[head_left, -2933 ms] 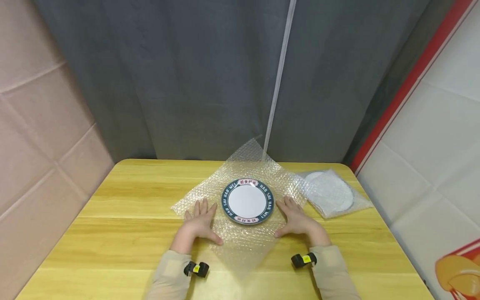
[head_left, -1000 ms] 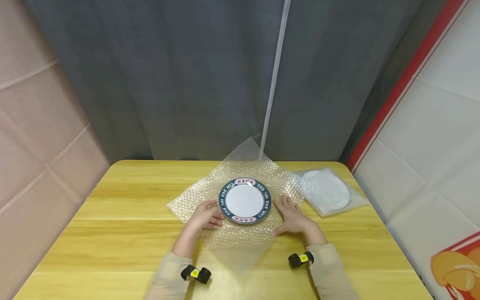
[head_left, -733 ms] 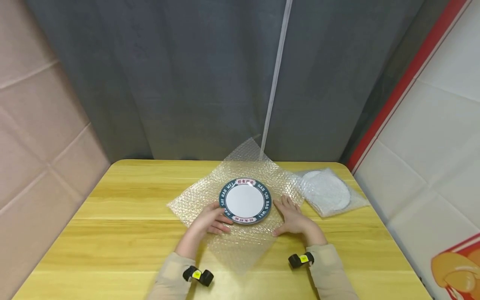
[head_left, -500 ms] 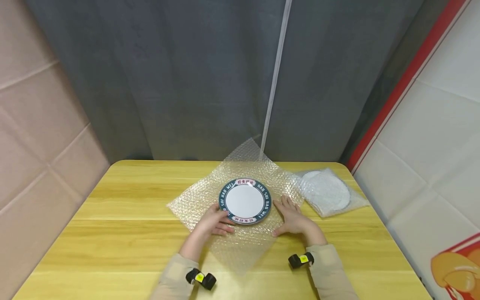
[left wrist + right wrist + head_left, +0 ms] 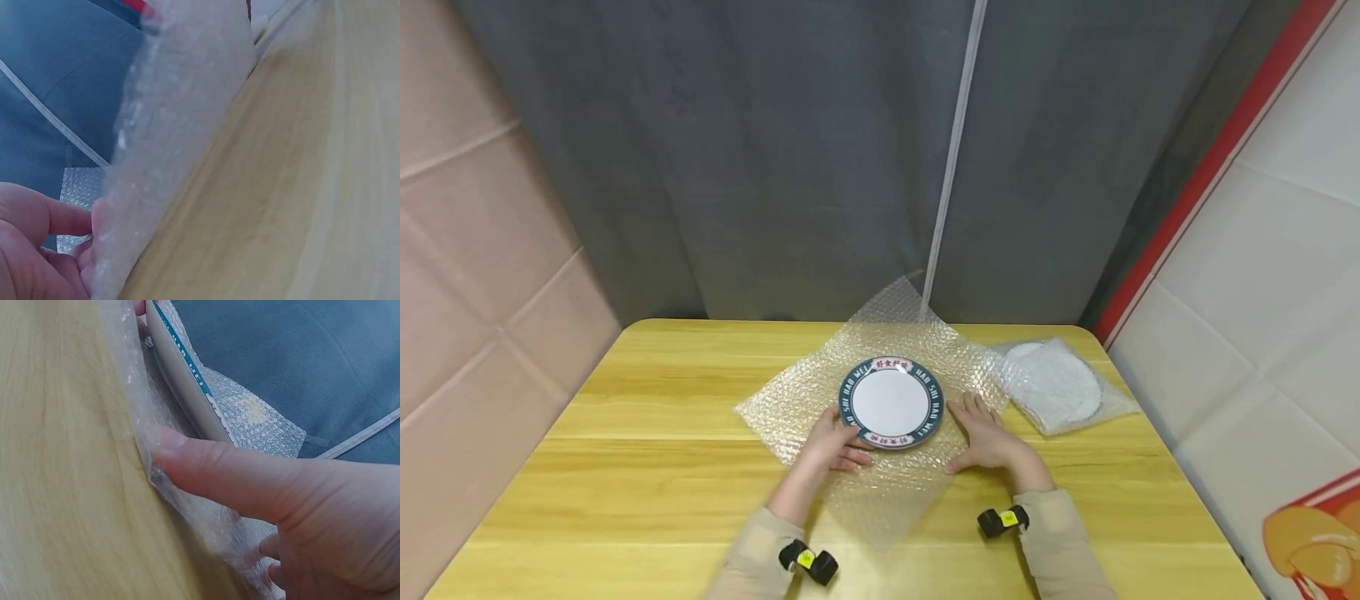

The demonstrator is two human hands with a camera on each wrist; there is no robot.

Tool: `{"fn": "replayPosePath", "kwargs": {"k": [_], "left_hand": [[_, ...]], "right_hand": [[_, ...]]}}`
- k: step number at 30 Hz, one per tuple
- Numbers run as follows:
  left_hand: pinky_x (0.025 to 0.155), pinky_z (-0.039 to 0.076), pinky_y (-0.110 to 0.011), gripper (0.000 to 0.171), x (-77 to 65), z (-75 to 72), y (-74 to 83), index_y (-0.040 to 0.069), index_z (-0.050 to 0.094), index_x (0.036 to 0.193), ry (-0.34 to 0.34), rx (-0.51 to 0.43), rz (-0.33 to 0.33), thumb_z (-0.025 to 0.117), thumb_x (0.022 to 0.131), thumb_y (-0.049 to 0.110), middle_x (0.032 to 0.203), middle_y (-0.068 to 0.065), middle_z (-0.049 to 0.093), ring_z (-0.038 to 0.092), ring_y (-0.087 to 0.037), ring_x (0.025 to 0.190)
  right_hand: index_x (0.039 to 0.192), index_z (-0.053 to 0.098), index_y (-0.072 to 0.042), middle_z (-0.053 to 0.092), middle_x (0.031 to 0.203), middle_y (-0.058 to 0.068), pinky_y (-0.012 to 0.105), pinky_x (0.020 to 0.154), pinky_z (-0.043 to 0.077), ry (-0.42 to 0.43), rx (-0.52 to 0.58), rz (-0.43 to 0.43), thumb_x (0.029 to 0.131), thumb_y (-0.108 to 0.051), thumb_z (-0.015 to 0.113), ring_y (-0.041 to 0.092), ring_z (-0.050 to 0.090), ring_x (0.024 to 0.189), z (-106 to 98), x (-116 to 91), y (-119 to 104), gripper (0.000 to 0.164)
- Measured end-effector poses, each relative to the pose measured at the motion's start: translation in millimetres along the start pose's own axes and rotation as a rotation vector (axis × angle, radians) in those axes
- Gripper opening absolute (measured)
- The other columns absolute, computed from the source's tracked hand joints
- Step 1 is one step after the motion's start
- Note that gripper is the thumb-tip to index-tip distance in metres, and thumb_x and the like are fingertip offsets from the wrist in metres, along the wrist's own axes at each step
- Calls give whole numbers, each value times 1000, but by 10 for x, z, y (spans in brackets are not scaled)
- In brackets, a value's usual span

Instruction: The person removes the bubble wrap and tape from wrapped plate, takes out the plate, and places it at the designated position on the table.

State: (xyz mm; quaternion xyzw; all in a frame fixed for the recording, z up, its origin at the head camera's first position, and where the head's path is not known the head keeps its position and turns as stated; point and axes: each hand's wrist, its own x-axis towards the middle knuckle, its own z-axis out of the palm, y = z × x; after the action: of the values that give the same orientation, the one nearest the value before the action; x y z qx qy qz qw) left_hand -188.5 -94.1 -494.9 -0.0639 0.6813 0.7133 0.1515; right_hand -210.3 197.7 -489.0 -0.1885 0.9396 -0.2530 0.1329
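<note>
Newly, the round plate [image 5: 891, 402] is pinched near-left by the left hand's [image 5: 830, 442] grip | plate is kept on bubble wrap [image 5: 801, 398], mid-tabletop [image 5: 677, 383] | wrap is touched by right hand [image 5: 989, 438], grip apart | placement seemingly made adjustable

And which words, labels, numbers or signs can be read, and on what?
"HAO SHI HAO WEI": round white plate with teal rim, right side; left copy partly hidden.
"好食好味" (probably; small): red, rim's top and bottom.
Yellow labels on black wrist cameras: too small to read.
</note>
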Motion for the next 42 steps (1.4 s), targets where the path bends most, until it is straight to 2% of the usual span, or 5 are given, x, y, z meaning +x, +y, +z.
{"fn": "replayPosePath", "kwargs": {"k": [10, 17, 21, 26, 42], "left_hand": [[38, 47, -23, 54, -5, 25, -3, -2, 21, 144, 37, -45, 3, 45, 95, -1, 81, -24, 68, 65, -21, 53], [39, 45, -19, 56, -27, 17, 7, -6, 20, 143, 38, -79, 41, 47, 93, -3, 74, -20, 68, 64, -18, 51], [40, 43, -19, 58, -8, 1, -1, -3, 23, 145, 64, -87, 13, 49, 93, -3, 75, -18, 68, 62, -16, 51], [40, 43, -19, 60, -36, -25, 54, -5, 18, 146, 44, -100, 12, 48, 94, -4, 74, -18, 68, 60, -14, 49], [42, 42, -18, 60, -23, -83, 94, -4, 22, 145, 86, -79, 19, 50, 92, -5, 74, -17, 67, 58, -13, 49]], "right_hand": [[151, 22, -3, -2, 154, 28, 58, 110, -4, -7, 7, 5, 62, -48, 85, 42, -8, 141, 11, 1, 14, 118], [151, 22, -3, -3, 154, 28, 58, 110, -4, -8, 8, 7, 62, -47, 85, 42, -9, 141, 9, 21, 13, 118], [151, 22, -3, -3, 154, 27, 58, 110, -4, -8, 5, 4, 62, -48, 84, 42, -9, 141, 12, 26, 13, 118], [151, 23, -3, -3, 154, 28, 59, 110, -4, -2, 11, -1, 62, -47, 85, 43, -8, 140, 12, 29, 5, 118], [150, 24, -1, -1, 153, 30, 60, 110, -3, 5, 1, -11, 62, -46, 85, 44, -7, 140, 5, 12, 12, 116]]}}
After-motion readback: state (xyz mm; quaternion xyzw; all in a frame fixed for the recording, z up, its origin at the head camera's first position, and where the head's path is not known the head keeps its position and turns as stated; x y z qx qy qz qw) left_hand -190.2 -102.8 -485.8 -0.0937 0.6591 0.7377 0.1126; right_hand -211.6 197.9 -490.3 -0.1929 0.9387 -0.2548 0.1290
